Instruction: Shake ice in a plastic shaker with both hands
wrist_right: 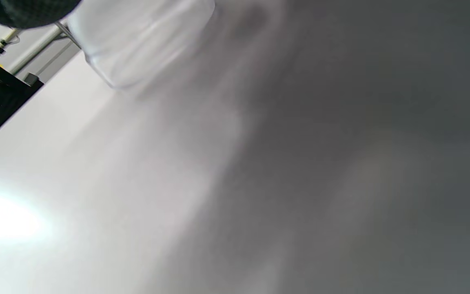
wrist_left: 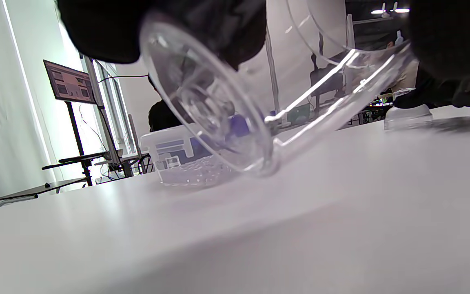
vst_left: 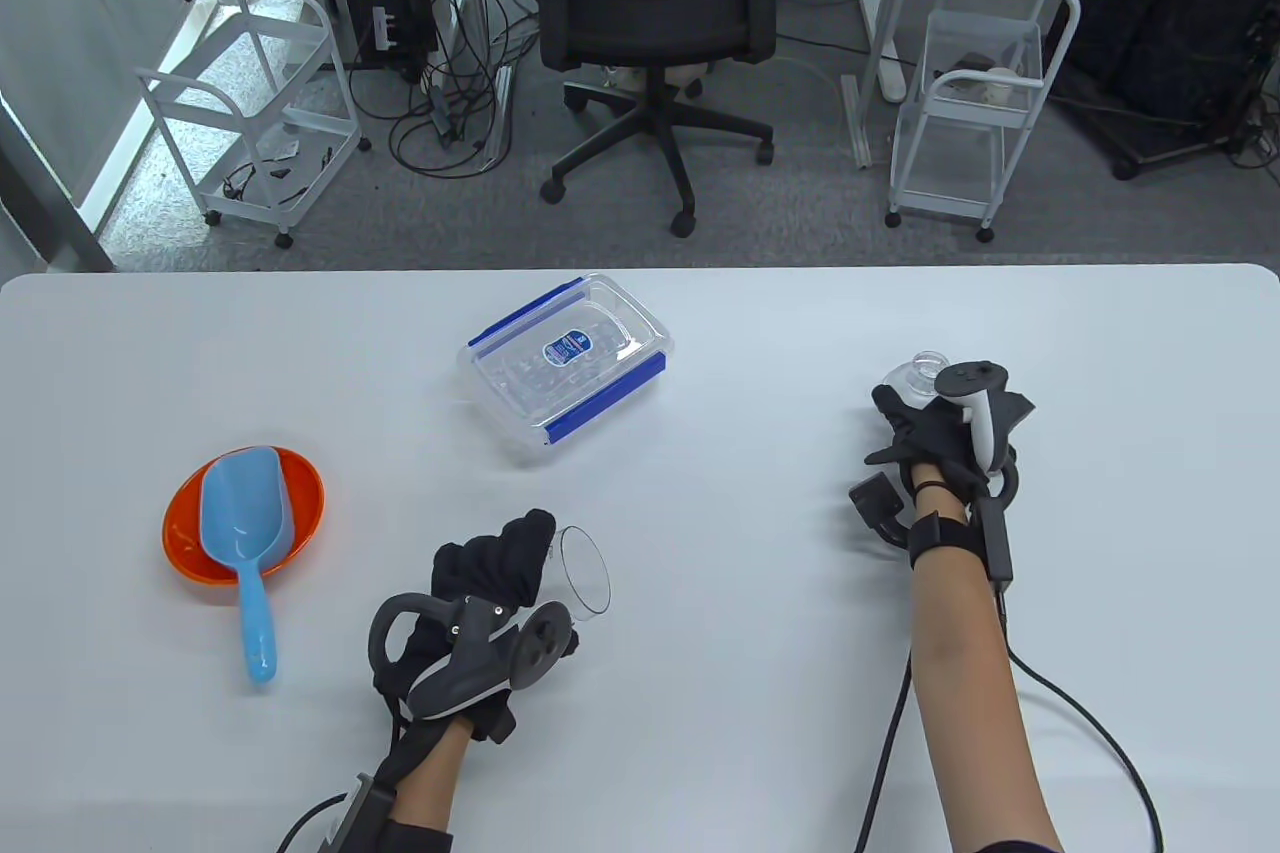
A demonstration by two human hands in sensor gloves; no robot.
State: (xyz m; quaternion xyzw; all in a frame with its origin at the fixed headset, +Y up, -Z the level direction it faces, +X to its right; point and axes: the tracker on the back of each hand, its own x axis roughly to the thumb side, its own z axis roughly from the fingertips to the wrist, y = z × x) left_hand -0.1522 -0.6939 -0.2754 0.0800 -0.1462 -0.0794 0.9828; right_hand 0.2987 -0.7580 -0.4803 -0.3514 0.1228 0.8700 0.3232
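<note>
**Shaker cup and lid held apart, one in each hand**

The left hand (vst_left: 490,573) grips the clear shaker cup (vst_left: 583,571), tilted, mouth pointing right, base edge on the counter (vst_left: 760,513). Well off to its right, the right hand (vst_left: 925,433) curls over the clear lid (vst_left: 925,373). Beyond the cup lies the closed ice box (vst_left: 565,365); left, a blue scoop (vst_left: 242,533) in an orange bowl (vst_left: 185,543)
</note>
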